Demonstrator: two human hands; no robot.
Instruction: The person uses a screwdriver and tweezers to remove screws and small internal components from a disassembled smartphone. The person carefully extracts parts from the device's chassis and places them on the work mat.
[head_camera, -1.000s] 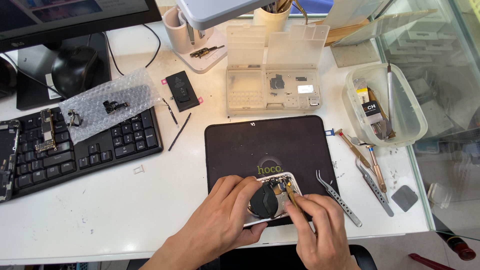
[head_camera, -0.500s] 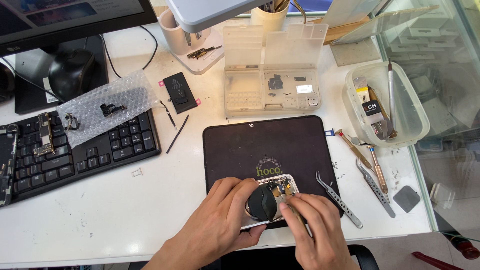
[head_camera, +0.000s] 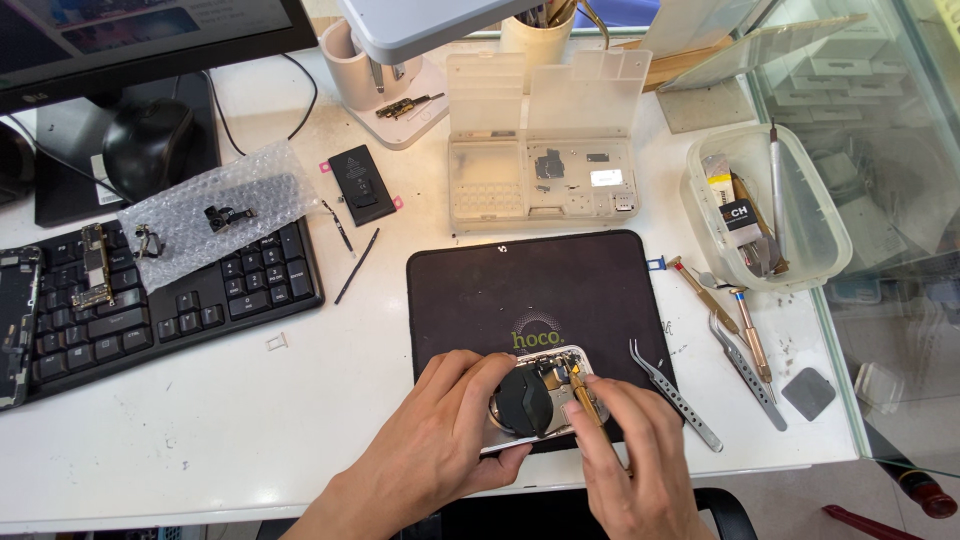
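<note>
The right hand (head_camera: 625, 455) is closed in a narrow pinch around a slim brass-coloured tool (head_camera: 585, 392), whose tip is set down into the opened phone (head_camera: 545, 400). The left hand (head_camera: 450, 430) is wrapped over the phone's left edge, with the fingers curled on top and the thumb underneath, so that the phone is held steady. A round black part (head_camera: 525, 400) is seen lying in the middle of the phone, just beside the fingertips of both hands. The phone is placed at the 6 o'clock edge of a black work mat (head_camera: 540, 280). Steel tweezers (head_camera: 675, 395) are laid at 3 o'clock from the phone, just off the mat's corner, and further out at 3 o'clock two more hand tools (head_camera: 735, 320) are found near a small grey square pad (head_camera: 808, 392). At 12 o'clock from the mat a clear parts organiser (head_camera: 540, 180) stands open. At 2 o'clock a clear plastic tub (head_camera: 830, 240) with tools and packets is seen. A small black battery (head_camera: 362, 185) lies at 11 o'clock from the mat. Well apart at 9 o'clock, a black keyboard (head_camera: 200, 300) is partly covered by bubble wrap (head_camera: 215, 210) bearing small components
</note>
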